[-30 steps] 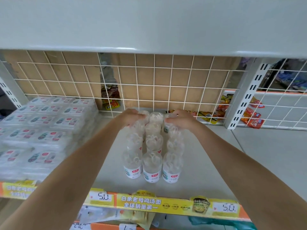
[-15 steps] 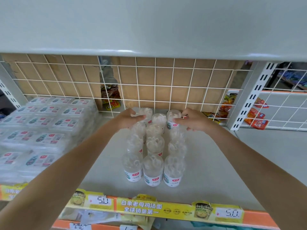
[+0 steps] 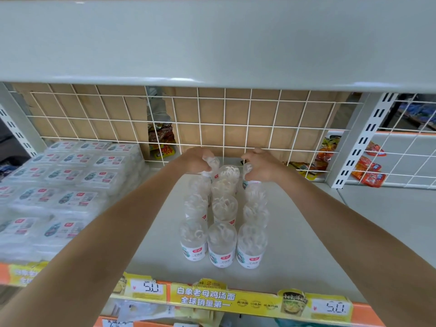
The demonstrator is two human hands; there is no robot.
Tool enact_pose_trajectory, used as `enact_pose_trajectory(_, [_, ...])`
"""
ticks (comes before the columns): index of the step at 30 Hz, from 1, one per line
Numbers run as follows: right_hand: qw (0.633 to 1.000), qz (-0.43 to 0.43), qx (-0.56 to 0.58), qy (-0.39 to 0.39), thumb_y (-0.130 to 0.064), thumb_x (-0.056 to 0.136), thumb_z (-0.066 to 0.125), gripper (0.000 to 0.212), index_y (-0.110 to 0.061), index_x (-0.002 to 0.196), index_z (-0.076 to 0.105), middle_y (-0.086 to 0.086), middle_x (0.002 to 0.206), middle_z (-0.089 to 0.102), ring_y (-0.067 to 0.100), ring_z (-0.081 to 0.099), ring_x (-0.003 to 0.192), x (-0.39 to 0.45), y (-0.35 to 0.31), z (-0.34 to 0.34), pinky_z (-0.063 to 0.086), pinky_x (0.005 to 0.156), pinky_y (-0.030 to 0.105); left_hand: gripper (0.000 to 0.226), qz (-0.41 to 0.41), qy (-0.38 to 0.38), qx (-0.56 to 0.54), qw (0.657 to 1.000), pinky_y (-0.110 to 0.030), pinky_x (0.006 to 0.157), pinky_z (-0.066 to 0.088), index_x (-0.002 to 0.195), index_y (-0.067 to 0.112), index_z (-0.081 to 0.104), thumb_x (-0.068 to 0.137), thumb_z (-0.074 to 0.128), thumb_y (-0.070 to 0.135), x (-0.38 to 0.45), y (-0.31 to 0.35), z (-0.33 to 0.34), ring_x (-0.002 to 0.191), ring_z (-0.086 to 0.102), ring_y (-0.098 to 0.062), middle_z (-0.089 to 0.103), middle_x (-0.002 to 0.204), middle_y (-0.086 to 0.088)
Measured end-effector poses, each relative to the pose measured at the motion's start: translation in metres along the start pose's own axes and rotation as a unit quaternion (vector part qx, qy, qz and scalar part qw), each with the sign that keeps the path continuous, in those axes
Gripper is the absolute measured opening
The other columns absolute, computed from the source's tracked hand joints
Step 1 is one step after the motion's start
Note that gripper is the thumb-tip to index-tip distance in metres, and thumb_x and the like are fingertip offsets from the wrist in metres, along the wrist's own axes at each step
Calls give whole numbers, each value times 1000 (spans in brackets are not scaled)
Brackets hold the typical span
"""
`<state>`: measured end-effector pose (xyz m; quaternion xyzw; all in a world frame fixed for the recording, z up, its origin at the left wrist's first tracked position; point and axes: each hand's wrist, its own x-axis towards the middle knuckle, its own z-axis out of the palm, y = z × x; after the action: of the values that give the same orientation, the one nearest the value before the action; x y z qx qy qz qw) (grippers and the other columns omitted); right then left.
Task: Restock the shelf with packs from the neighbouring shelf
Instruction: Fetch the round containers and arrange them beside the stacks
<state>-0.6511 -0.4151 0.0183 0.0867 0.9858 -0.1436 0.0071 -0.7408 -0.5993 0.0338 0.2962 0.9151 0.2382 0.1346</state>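
packs (image 3: 223,223) stand in three rows mid-shelf (image 3: 306,244); both hands have moved back to the rear row, left hand (image 3: 197,160) and right hand (image 3: 262,165) each gripping one, likely finishing placement.

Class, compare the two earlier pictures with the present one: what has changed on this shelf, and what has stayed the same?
Little changed. The left hand and right hand kept gripping the back-row cups near the wire grid, the cups they hold now looking tipped or slightly raised. Nothing was let go. The front row and the stacked flat packs on the left stayed put; only the camera's view shifted a little.
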Motion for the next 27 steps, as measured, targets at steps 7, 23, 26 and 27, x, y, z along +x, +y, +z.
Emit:
enact_pose_trajectory(7, [995, -77, -47, -40, -40, 82, 64, 64, -27, 139, 38, -1, 144, 39, 21, 30, 132, 5, -18, 1, 21, 109, 39, 57, 7, -11, -2, 1000, -20, 89, 32, 134, 18, 45, 82, 69, 16, 2, -6, -3, 121, 45, -19, 49, 134, -4])
enact_pose_trajectory(23, [998, 23, -35, -44, -31, 71, 75, 40, -11, 95, 49, 8, 102, 53, 22, 50, 89, 6, 6, -11, 39, 66, 28, 59, 68, -12, 85, 994, -26, 100, 31, 136, 16, 44, 83, 68, 29, 10, 10, -2, 127, 38, -20, 42, 139, -3])
enact_pose_trajectory(26, [1000, 11, -4, -17, -18, 73, 73, 34, -8, 99, 53, 11, 101, 54, 24, 52, 90, 5, 9, -7, 39, 66, 27, 57, 70, -8, 100, 993, -28, 98, 34, 132, 15, 47, 81, 70, 25, 14, 14, 1, 122, 43, -21, 47, 133, -5])
enact_pose_trajectory(27, [1000, 7, 11, -12, -15, 74, 72, 36, -7, 104, 55, 12, 104, 56, 24, 53, 94, 5, 8, -7, 41, 71, 28, 56, 72, -5, 102, 992, -28, 96, 36, 131, 15, 48, 80, 71, 23, 15, 14, 1, 120, 44, -21, 48, 132, -5])
